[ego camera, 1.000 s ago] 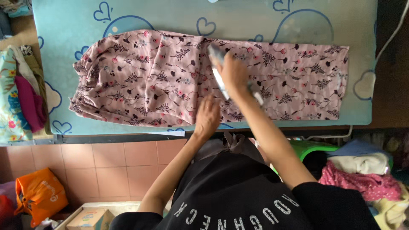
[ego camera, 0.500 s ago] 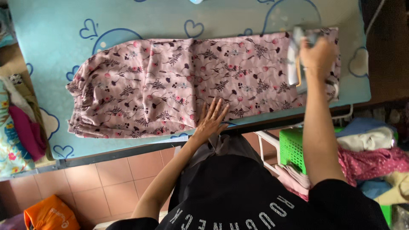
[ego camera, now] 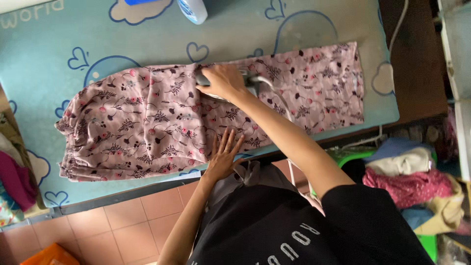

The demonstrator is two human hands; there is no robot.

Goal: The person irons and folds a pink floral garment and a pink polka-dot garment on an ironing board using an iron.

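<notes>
Iron [ego camera: 250,81] slid leftward, under right hand [ego camera: 223,81] grip.

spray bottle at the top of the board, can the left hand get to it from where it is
Probably yes. The left hand lies flat on the pink floral trousers at the near edge; the spray bottle stands across the board, only flat cloth between, though it's a long reach.

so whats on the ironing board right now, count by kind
Floral pink trousers: 1, spread flat, the left hand pressing their near edge
Iron: 1, gripped by the right hand
White and blue bottle: 1, at the far edge of the board, only partly in view
Total: 3
</notes>
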